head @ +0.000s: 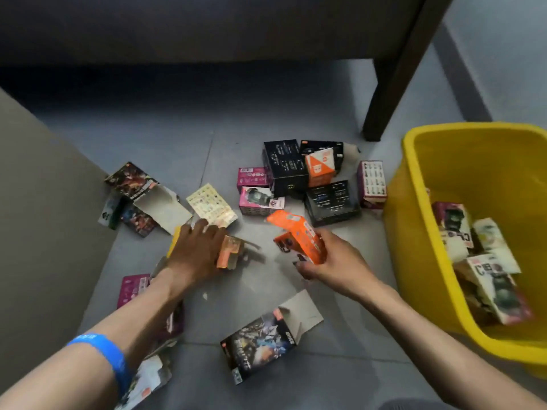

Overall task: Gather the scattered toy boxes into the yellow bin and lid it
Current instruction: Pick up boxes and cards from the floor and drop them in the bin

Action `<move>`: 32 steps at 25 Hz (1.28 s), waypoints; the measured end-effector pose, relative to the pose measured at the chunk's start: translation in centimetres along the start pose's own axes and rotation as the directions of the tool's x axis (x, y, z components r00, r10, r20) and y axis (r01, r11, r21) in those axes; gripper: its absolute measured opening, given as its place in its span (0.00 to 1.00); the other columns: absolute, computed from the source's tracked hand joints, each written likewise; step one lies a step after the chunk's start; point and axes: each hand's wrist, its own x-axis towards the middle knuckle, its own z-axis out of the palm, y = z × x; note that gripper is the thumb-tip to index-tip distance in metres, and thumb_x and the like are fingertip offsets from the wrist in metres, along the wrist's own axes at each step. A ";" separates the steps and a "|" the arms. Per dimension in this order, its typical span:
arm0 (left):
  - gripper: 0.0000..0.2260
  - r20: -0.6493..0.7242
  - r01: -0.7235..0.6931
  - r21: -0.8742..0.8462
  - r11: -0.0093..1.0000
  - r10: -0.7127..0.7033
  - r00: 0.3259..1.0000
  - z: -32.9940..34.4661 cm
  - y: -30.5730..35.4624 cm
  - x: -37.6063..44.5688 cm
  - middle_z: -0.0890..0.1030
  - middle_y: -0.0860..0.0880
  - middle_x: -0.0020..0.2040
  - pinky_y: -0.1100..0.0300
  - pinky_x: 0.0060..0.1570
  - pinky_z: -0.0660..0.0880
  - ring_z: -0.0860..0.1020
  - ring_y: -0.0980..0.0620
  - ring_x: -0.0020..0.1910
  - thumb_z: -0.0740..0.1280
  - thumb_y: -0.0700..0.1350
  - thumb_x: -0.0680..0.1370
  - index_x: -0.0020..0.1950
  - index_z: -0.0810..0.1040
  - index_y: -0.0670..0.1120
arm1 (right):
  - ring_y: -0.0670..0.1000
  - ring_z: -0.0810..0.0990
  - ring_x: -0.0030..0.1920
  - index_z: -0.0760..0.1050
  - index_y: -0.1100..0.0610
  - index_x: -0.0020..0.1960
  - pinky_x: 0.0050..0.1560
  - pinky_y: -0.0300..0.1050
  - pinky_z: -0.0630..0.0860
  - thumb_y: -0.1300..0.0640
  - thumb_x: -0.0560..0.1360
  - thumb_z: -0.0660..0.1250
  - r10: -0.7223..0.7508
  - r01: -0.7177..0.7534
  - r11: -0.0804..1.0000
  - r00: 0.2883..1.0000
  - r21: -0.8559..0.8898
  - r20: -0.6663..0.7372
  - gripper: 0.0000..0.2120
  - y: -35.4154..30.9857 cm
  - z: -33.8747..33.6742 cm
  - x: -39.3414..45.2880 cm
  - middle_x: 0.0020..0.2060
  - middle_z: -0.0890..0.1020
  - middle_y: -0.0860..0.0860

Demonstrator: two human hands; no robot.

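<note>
The yellow bin stands on the floor at the right with several toy boxes lying in its bottom. No lid is in view. My right hand grips an orange toy box, lifted a little off the floor left of the bin. My left hand rests fingers-down on a small orange-and-yellow box on the floor; whether it grips the box I cannot tell. More boxes lie scattered: a black and orange cluster at the back, pink ones, a cream one and a dark opened one near me.
A beige wall or furniture side runs along the left. A dark couch spans the back, and its dark leg stands just behind the bin. Dark boxes lie against the left side. The floor is grey tile.
</note>
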 end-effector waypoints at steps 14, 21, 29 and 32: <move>0.37 -0.380 -0.382 -0.921 -0.073 -0.036 0.924 -25.3 22.6 4.9 0.77 0.53 0.60 0.48 0.56 0.80 0.78 0.53 0.59 0.76 0.59 0.69 0.73 0.60 0.60 | 0.58 0.70 0.70 0.57 0.47 0.78 0.67 0.57 0.69 0.32 0.73 0.64 0.189 -0.203 0.977 0.670 0.068 -0.718 0.40 11.1 -21.1 -11.5 0.74 0.69 0.53; 0.34 -0.219 -0.225 -0.974 0.001 0.220 0.951 -23.9 28.5 5.8 0.76 0.51 0.66 0.50 0.61 0.76 0.77 0.56 0.61 0.64 0.69 0.73 0.74 0.65 0.55 | 0.54 0.84 0.56 0.66 0.44 0.73 0.51 0.56 0.82 0.41 0.59 0.81 0.222 0.081 0.633 0.934 0.770 -0.281 0.46 12.0 -19.9 -11.0 0.61 0.82 0.51; 0.20 -0.364 -0.413 -0.799 0.437 0.197 0.911 -18.6 25.1 4.5 0.74 0.56 0.68 0.53 0.61 0.73 0.73 0.65 0.60 0.59 0.61 0.80 0.71 0.68 0.58 | 0.60 0.84 0.49 0.76 0.55 0.63 0.44 0.55 0.83 0.43 0.72 0.73 0.517 -0.015 0.071 0.856 0.997 -0.024 0.24 11.8 -20.8 -3.6 0.51 0.83 0.60; 0.26 -0.282 -0.418 -0.655 0.629 0.310 0.908 -17.1 23.6 4.3 0.62 0.53 0.78 0.45 0.70 0.66 0.64 0.52 0.74 0.63 0.58 0.79 0.76 0.65 0.55 | 0.61 0.80 0.58 0.70 0.54 0.67 0.52 0.55 0.80 0.48 0.77 0.68 0.624 -0.017 0.177 0.775 0.984 -0.099 0.22 11.6 -18.6 -2.2 0.56 0.79 0.58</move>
